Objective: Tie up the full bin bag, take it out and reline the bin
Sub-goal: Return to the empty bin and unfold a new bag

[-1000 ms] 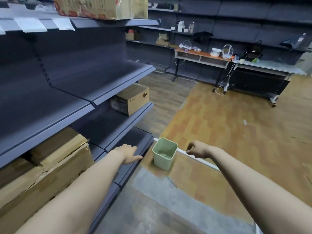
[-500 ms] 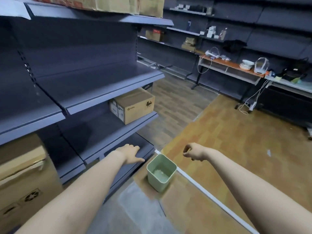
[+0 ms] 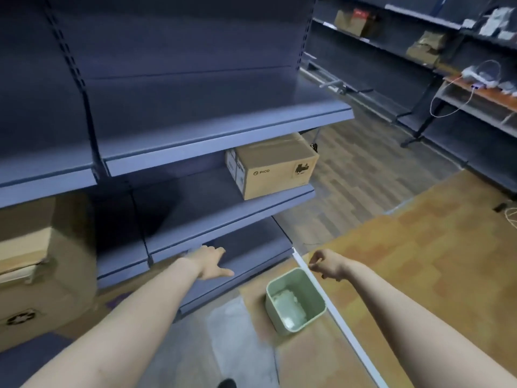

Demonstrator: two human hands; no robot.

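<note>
Green bin [image 3: 295,303] sits on the floor just off the end of the blue shelving [image 3: 223,130], touching a white floor strip [image 3: 340,320]; pale crumpled stuff inside, can't tell if it's a bag or loose waste. Left hand [image 3: 210,263] is flat, fingers apart, over the bottom shelf edge, empty; right hand [image 3: 327,265] hangs above the bin's far side, fingers curled loosely inward, gripping nothing visible. PICO cardboard box [image 3: 275,168] on the middle shelf; bigger cartons [image 3: 36,264] far left.

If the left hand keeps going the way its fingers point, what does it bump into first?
Probably the bottom shelf: the left hand points forward over it, open and empty. Depth is hard to judge.
</note>
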